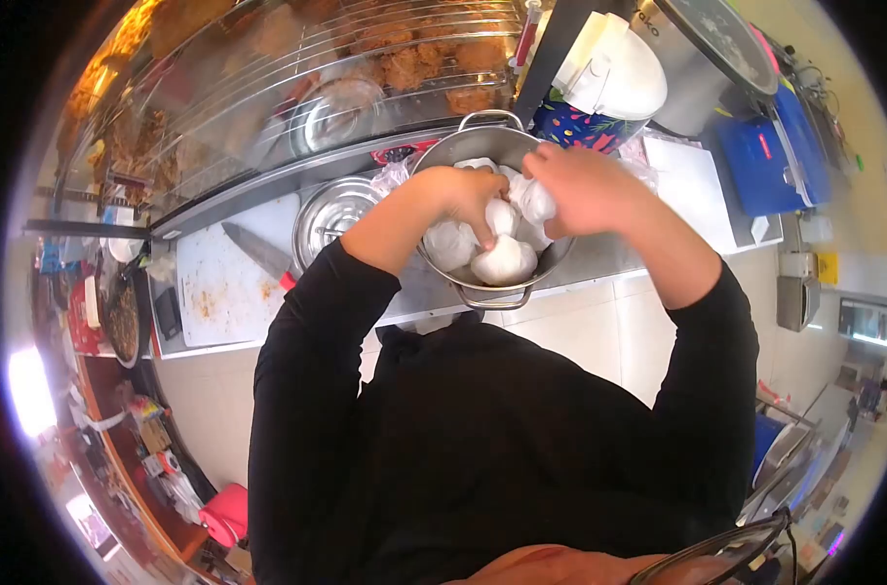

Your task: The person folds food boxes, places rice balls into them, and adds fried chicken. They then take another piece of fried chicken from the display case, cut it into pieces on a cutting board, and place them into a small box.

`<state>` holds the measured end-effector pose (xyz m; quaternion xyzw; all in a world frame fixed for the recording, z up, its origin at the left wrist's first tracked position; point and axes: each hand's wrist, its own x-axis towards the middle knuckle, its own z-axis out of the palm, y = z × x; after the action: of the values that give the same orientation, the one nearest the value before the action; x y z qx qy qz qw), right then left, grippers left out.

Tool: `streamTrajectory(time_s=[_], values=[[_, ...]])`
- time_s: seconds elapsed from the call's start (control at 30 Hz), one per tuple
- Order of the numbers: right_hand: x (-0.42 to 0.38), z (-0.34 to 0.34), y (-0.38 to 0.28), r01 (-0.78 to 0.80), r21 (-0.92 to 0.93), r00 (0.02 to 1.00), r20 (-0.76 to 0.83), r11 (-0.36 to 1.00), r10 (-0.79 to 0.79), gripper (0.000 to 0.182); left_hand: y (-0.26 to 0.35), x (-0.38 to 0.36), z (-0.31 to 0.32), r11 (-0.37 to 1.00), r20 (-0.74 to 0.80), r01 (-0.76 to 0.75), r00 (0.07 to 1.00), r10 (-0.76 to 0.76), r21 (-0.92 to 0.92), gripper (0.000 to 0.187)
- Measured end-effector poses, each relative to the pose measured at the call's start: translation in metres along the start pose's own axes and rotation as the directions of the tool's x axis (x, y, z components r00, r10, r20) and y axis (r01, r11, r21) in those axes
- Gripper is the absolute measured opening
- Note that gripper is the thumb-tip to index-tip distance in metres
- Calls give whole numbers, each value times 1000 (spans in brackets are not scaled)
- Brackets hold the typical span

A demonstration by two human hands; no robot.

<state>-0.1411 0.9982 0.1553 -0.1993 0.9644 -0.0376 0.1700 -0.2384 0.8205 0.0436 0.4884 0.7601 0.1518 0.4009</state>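
- Glasses (746,548) at near right, beside black shirt (502,429).
- White bags (504,263) sit inside steel pot (460,148), far centre.
- Left hand (468,200): thumb and fingers bent around one bag's top; cannot tell whether pinching.
- Right hand (582,190): curled over right-side bag; grip hidden.
- Step, judged: sorting bags within pot; next move calls for secure hold.
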Motion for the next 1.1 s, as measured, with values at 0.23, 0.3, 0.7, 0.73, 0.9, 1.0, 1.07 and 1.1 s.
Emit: streamTrajectory(time_s=[0.23, 0.3, 0.7, 0.73, 0.9, 1.0, 1.07, 1.1], values=[[-12, -4, 34, -79, 745, 996, 86, 662, 23, 54, 33, -18, -11, 997, -73, 60, 996, -57, 40, 85], [-10, 7, 38, -188, 857, 982, 164, 479, 92, 62, 27, -43, -16, 996, -348, -24, 937, -8, -87, 74], [-7, -3, -73, -219, 960, 929, 260, 175, -265, 81, 83, -144, 78, -110, -601, -751, 599, -529, -651, 71], [-11, -2, -81, -184, 957, 921, 247, 224, -301, 80, 76, -151, 89, -114, -636, -768, 594, -493, -630, 73], [20, -18, -64, -53, 840, 642, 443, 540, -625, 65, 73, -172, 136, -172, -639, -708, 697, -327, -685, 87], [64, 41, -32, 153, 640, 839, 318, 753, -441, 82, 71, -184, 139, -152, -695, -771, 627, -351, -618, 89], [68, 82, -32, 218, 262, 902, 314, 940, -296, 100, 67, -191, 143, -112, -717, -788, 602, -353, -606, 89], [72, 85, -35, 146, 339, 885, 376, 929, -276, 109, 71, -196, 144, -111, -703, -785, 600, -382, -609, 88]])
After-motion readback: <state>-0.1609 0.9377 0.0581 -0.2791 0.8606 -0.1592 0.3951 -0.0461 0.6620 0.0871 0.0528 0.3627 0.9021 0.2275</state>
